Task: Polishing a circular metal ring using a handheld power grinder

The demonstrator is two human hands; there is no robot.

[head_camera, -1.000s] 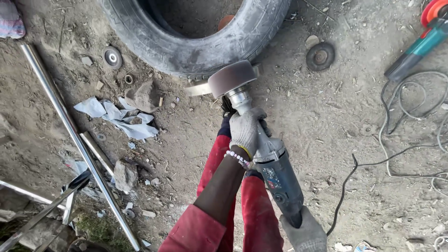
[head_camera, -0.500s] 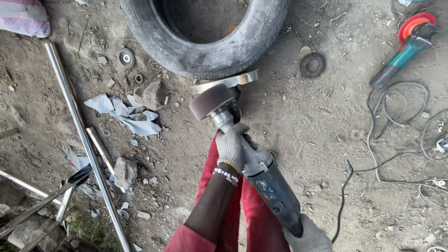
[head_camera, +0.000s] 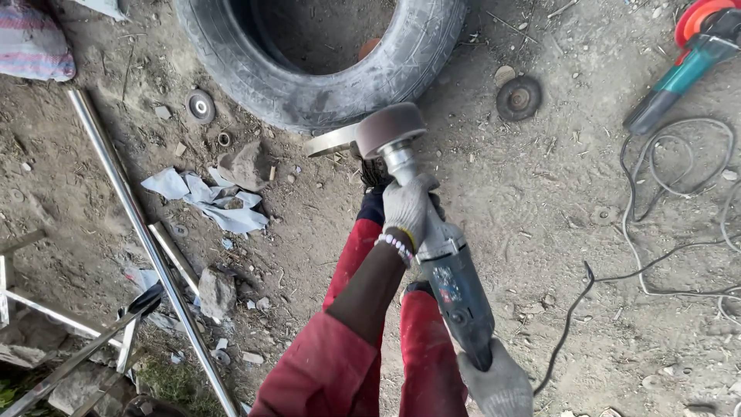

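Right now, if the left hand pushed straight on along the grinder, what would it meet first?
The left hand grips the grinder's neck, pointing up the picture. Straight ahead comes the drum, then the metal strip and the tyre wall. Depth is unclear from above.

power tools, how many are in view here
2. A grey polisher with a drum wheel is held in the left hand and right hand; a teal angle grinder lies top right. Others may sit out of frame.
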